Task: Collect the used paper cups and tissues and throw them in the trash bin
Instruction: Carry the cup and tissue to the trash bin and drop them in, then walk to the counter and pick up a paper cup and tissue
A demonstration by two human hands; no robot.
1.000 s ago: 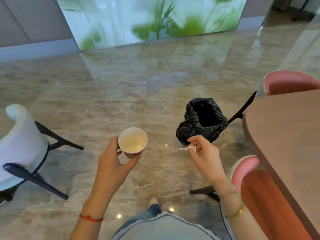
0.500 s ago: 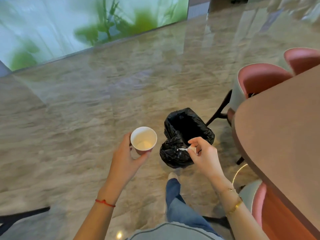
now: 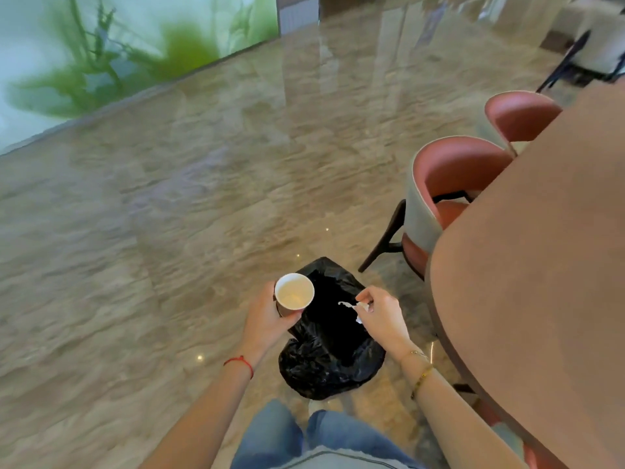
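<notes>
A red string bracelet (image 3: 240, 363) is worn on the left wrist, at the near left of the scene. The left hand (image 3: 265, 321) is curled around the side of a paper cup (image 3: 293, 293), which is held upright with its white inside turned toward the camera; a pale residue is seen at the bottom. The cup is held just left of the opening of the trash bin (image 3: 333, 346), over its edge. The bin is lined with a black plastic bag and stands on the marble floor (image 3: 169, 214), directly below and between the two hands. To the right of the cup, a small crumpled white tissue (image 3: 355, 307) is pinched between the thumb and fingertips of the right hand (image 3: 380, 316), with the remaining fingers loosely bent. The tissue is held over the dark opening of the bin. Gold bracelets (image 3: 421, 372) are worn on the right wrist. Blue jeans (image 3: 304, 434) are seen beneath the hands. Right of the right hand, the brown table (image 3: 541, 265) is seen, and beyond it two pink chairs (image 3: 449, 184) are pushed against its edge.
</notes>
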